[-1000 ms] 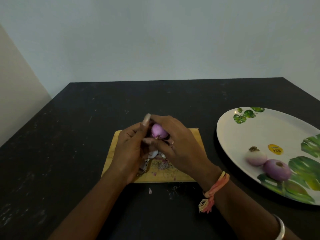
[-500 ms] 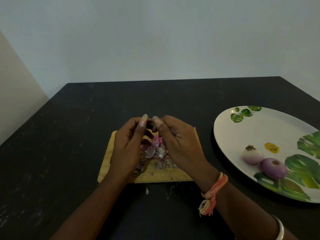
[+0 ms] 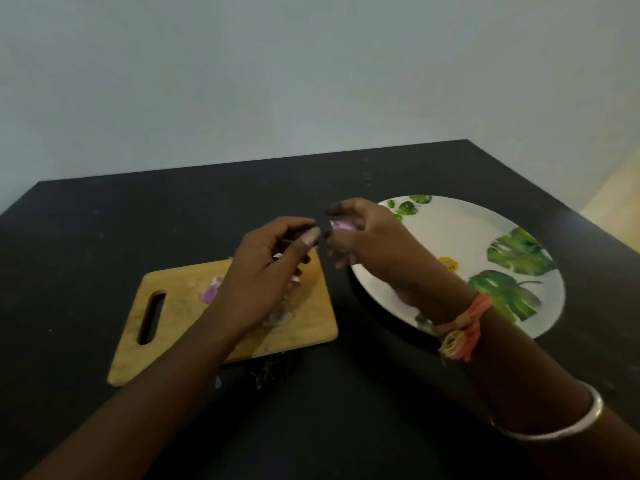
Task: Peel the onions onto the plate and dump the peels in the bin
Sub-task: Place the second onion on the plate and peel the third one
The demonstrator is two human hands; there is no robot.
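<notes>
Small purple onion (image 3: pixel 343 225), smooth and glossy, is held in the air just past the far right corner of a rectangular light wooden cutting board (image 3: pixel 180 327). The right hand (image 3: pixel 374 244) grips it, fingers and thumb curled round it so only a sliver of purple shows between them. The left hand (image 3: pixel 263 271) hovers over the right half of the board, close beside the right hand. Its fingers are curled inward with the thumb stretched toward the onion; whether they pinch a scrap of skin cannot be told, as the picture is blurred there.

Purple and pale onion peels (image 3: pixel 210 289) lie scattered on the board, partly hidden under the left hand and wrist. The board has a long handle slot near its left end and lies on a black table (image 3: pixel 104 237). A few tiny scraps (image 3: pixel 263 374) sit on the table just in front of the board.

To the right of the board, nearly touching it, lies a round white plate printed with green leaves (image 3: pixel 450 223), with a small yellow sticker (image 3: pixel 449 263) on it. The right forearm crosses over the plate and wears an orange thread band (image 3: pixel 465 322) and a silver bangle (image 3: pixel 554 427). Behind the table stands a plain pale wall (image 3: pixel 311 81).
</notes>
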